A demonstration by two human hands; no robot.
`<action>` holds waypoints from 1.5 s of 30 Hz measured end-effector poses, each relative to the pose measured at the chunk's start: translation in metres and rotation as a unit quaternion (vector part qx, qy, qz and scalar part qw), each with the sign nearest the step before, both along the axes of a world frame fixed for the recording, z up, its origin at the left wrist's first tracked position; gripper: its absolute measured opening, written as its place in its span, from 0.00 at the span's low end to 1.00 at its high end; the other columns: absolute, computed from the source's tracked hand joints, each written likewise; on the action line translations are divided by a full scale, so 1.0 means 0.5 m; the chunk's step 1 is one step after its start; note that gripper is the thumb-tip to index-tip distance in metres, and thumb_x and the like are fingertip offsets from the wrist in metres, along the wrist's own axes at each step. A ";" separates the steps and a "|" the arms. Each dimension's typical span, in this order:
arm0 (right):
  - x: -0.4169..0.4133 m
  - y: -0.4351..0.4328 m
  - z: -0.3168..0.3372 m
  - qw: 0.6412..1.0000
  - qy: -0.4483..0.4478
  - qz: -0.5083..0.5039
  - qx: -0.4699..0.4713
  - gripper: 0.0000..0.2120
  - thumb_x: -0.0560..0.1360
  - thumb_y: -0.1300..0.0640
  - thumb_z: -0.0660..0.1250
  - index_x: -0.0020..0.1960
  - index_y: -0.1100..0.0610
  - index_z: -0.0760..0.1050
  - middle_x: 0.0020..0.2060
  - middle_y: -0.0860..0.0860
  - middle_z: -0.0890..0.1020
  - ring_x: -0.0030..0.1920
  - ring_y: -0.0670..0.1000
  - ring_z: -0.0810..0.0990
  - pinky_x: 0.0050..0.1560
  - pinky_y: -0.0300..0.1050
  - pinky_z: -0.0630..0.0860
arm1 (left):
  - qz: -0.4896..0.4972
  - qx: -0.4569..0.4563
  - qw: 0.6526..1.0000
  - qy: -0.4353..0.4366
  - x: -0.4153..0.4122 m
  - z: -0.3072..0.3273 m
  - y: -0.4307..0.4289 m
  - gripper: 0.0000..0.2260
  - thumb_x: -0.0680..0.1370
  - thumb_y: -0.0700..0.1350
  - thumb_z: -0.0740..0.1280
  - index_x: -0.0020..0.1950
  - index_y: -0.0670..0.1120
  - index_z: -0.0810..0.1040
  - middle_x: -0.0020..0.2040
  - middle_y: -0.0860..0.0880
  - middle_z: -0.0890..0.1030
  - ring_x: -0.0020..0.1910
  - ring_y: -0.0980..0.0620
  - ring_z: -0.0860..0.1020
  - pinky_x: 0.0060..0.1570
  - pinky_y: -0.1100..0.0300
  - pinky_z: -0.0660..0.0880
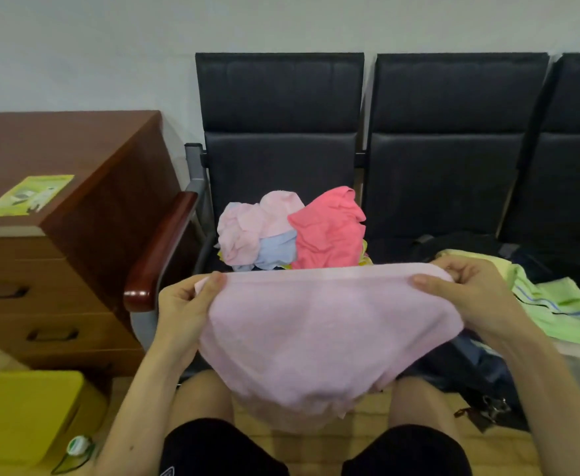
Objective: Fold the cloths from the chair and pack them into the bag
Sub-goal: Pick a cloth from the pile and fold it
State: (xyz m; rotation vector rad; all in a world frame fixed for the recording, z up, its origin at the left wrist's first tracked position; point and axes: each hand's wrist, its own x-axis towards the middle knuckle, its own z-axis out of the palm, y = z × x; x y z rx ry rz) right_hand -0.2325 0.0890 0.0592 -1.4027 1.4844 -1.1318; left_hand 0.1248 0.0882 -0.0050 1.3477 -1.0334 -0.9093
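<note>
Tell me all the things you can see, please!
towel: 1, pale pink, held up over the lap
cloth pile: several, pink, coral, blue, on the left chair
chairs: 3, black, along the wall
bag: 1, dark, right chair
green cloth: 1, striped, on the bag
cabinet: 1, brown, left
leaflet: 1, green, on the cabinet
box: 1, yellow, floor
bottle: 1, green, floor
left hand, right hand: 2, gripping the towel's top corners

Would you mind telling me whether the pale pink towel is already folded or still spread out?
Spread, not folded: both hands pinch the pale pink towel by its top edge, the rest hanging loose.
</note>
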 end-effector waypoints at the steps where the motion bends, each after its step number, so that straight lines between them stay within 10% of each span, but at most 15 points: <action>1: 0.006 0.002 -0.013 1.000 -0.028 -0.011 0.001 0.03 0.70 0.62 0.75 0.39 0.57 0.82 0.34 0.56 0.85 0.34 0.50 0.81 0.32 0.40 0.78 | 0.007 0.009 1.000 0.012 0.000 -0.005 0.003 0.11 0.77 0.48 0.69 0.49 0.41 0.85 0.43 0.44 0.86 0.43 0.50 0.81 0.43 0.54 0.77; 8: 0.098 0.049 -0.102 0.987 -0.142 -0.068 0.034 0.05 0.74 0.64 0.72 0.41 0.58 0.81 0.35 0.61 0.81 0.37 0.53 0.77 0.39 0.48 0.73 | 0.069 0.049 0.991 0.099 -0.074 -0.033 0.040 0.10 0.79 0.45 0.69 0.43 0.40 0.84 0.36 0.46 0.84 0.36 0.54 0.80 0.35 0.61 0.77; 12: 0.140 0.074 -0.142 0.979 -0.162 -0.072 0.098 0.04 0.73 0.63 0.73 0.40 0.58 0.80 0.34 0.63 0.76 0.37 0.56 0.72 0.41 0.53 0.68 | 0.036 0.059 0.993 0.099 -0.110 -0.060 0.057 0.10 0.78 0.46 0.70 0.41 0.44 0.86 0.41 0.36 0.84 0.40 0.46 0.79 0.43 0.48 0.76; 19: 0.205 0.106 -0.150 0.976 -0.188 -0.044 0.099 0.02 0.72 0.62 0.74 0.41 0.58 0.82 0.36 0.62 0.81 0.39 0.55 0.80 0.43 0.52 0.77 | -0.031 0.062 0.995 0.066 -0.189 -0.040 0.091 0.08 0.78 0.39 0.69 0.41 0.41 0.85 0.37 0.48 0.85 0.39 0.55 0.82 0.37 0.62 0.78; 33: 0.247 0.106 -0.131 0.961 -0.244 -0.058 0.120 0.06 0.73 0.65 0.73 0.48 0.67 0.82 0.42 0.63 0.85 0.46 0.62 0.85 0.51 0.58 0.82 | -0.100 0.035 0.991 0.075 -0.231 -0.026 0.109 0.06 0.77 0.38 0.69 0.47 0.41 0.86 0.44 0.44 0.86 0.46 0.48 0.85 0.42 0.60 0.81; 38: 0.233 0.104 -0.133 0.964 -0.228 -0.026 0.137 0.05 0.74 0.63 0.72 0.50 0.59 0.84 0.42 0.58 0.86 0.47 0.58 0.86 0.42 0.48 0.81 | -0.172 0.007 0.984 0.050 -0.217 -0.017 0.112 0.12 0.72 0.46 0.74 0.54 0.46 0.86 0.49 0.48 0.85 0.50 0.51 0.84 0.46 0.63 0.79; 45: 0.227 0.100 -0.121 0.949 -0.276 0.013 0.149 0.06 0.79 0.63 0.65 0.47 0.58 0.81 0.36 0.48 0.86 0.39 0.45 0.85 0.40 0.38 0.81 | -0.159 -0.003 0.987 -0.031 -0.215 -0.031 0.112 0.18 0.71 0.32 0.75 0.56 0.51 0.84 0.51 0.53 0.83 0.52 0.54 0.83 0.47 0.63 0.78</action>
